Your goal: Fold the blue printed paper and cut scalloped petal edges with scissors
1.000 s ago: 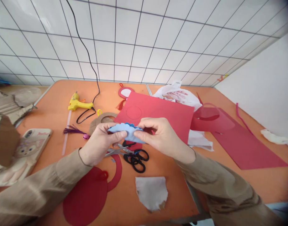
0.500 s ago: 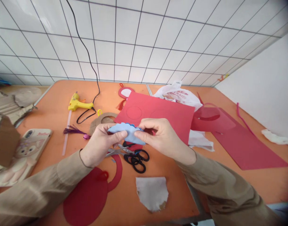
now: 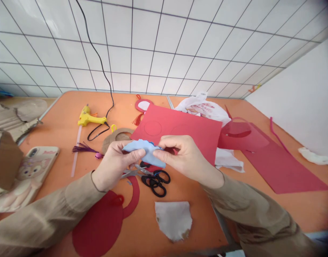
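Between my two hands is a light blue piece (image 3: pixel 145 148) with a scalloped edge, thin like felt or paper; a darker blue layer peeks out along its top edge. My left hand (image 3: pixel 112 164) pinches its left end between thumb and fingers. On its right side, my right hand (image 3: pixel 182 155) pinches it with the thumb in front. Just beneath lie scissors (image 3: pixel 154 182) with black handles and open blades on the orange table (image 3: pixel 201 217). Left of the scissors rest a red paper ring (image 3: pixel 133 200) and a red round cutout (image 3: pixel 96 228).
A yellow glue gun (image 3: pixel 91 117) with a black cord lies back left. Red sheets (image 3: pixel 198 125) and a white plastic bag (image 3: pixel 203 107) are behind my right hand. A phone (image 3: pixel 36 167) and cardboard (image 3: pixel 5 157) sit left. A torn whitish scrap (image 3: pixel 174 219) lies in front.
Both hands keep nearly the same place and grip. The blue piece's lower right edge hangs slightly lower now.
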The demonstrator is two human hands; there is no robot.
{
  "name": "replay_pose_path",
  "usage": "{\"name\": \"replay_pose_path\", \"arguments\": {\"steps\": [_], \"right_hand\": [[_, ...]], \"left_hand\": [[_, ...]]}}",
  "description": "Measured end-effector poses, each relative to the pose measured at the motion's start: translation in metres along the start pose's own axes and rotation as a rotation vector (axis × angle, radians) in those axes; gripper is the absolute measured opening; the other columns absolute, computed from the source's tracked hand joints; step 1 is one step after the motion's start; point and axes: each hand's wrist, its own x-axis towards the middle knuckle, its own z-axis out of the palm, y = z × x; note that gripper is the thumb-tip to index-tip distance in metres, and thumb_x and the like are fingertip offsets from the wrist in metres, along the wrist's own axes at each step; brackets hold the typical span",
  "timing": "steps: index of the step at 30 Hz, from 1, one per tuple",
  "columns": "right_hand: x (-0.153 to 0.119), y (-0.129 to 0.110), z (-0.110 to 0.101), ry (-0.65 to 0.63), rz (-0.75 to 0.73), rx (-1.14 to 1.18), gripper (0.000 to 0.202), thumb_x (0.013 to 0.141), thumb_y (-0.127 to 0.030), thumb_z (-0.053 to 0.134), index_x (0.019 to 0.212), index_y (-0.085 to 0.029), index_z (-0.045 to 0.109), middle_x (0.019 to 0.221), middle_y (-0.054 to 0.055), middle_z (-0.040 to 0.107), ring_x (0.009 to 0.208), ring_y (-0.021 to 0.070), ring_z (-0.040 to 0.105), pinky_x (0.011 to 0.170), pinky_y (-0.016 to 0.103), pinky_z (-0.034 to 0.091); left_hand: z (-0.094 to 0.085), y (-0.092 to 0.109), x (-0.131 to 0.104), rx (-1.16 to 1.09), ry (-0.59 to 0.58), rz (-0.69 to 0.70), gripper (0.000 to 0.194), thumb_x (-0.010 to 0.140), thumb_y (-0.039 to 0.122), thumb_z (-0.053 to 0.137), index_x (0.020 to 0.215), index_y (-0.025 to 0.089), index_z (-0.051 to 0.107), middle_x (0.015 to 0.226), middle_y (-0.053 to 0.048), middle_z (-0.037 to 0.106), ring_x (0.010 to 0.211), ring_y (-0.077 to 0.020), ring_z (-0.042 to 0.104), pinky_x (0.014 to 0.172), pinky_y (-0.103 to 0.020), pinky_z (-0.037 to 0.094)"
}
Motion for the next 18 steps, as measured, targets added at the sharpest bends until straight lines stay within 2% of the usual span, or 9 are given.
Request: {"name": "replay_pose_path", "arguments": {"steps": [6, 11, 18], "right_hand": [[-0.0004, -0.0015, 0.0003, 0.006, 0.007, -0.004, 0.024, 0.080, -0.023, 0.063, 0.059, -0.016, 0.055, 0.056, -0.004, 0.048, 0.053, 0.0080, 0.038, 0.048, 0.024, 0.028], [-0.0005, -0.0041, 0.0002, 0.047, -0.018, -0.008, 0.006, 0.075, -0.023, 0.069, 0.077, -0.017, 0.068, 0.069, 0.000, 0.063, 0.060, 0.0112, 0.049, 0.055, 0.026, 0.037], [-0.0005, -0.0024, 0.0046, 0.049, -0.005, 0.032, 0.004, 0.076, -0.020, 0.069, 0.075, -0.017, 0.068, 0.067, -0.001, 0.063, 0.059, 0.0108, 0.049, 0.055, 0.025, 0.040]], "left_hand": [[-0.0015, -0.0017, -0.0013, 0.022, -0.010, 0.020, 0.030, 0.075, 0.035, 0.077, 0.057, 0.016, 0.062, 0.051, 0.004, 0.052, 0.046, -0.0066, 0.041, 0.045, -0.022, 0.032], [-0.0012, -0.0020, -0.0019, 0.034, -0.027, 0.072, 0.023, 0.075, 0.033, 0.077, 0.062, 0.016, 0.067, 0.054, 0.004, 0.050, 0.048, -0.0070, 0.040, 0.046, -0.022, 0.032], [0.0031, 0.0042, -0.0023, 0.036, -0.061, 0.086, 0.014, 0.073, 0.030, 0.078, 0.068, 0.017, 0.074, 0.061, 0.000, 0.062, 0.051, -0.0088, 0.047, 0.048, -0.022, 0.039]]}}
